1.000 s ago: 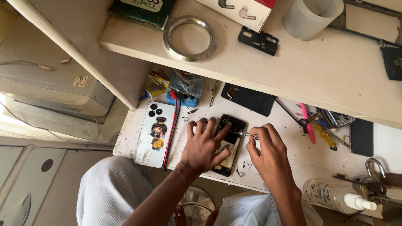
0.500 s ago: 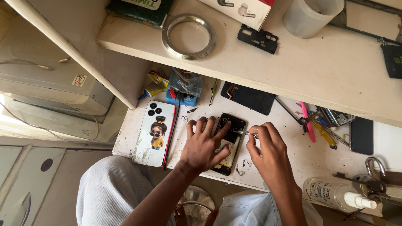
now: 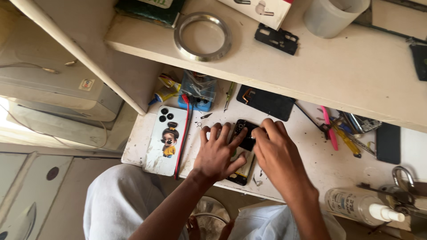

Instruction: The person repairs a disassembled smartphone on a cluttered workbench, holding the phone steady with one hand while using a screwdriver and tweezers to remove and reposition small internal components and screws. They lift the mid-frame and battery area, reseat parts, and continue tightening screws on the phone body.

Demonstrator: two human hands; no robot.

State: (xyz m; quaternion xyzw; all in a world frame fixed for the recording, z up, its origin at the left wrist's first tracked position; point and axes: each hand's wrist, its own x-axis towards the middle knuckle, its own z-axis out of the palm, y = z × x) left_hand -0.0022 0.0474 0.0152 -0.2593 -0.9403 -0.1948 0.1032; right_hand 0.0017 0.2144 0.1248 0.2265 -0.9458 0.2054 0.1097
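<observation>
**Both hands on the opened phone**

Left of your fingers lies a white cartoon-printed phone cover (image 3: 165,140). Your left hand (image 3: 217,153) presses, fingers spread, on the opened black phone (image 3: 242,151). Your right hand (image 3: 275,149) curls fingers together at its top; a held tool can't be made out. You seem mid-disassembly, so steady pressure matters.

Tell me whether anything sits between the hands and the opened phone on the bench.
Nothing visible does. The left hand lies flat on the opened phone, and the right hand has its fingertips on the phone's upper end. The phone case lies apart to the side.
</observation>
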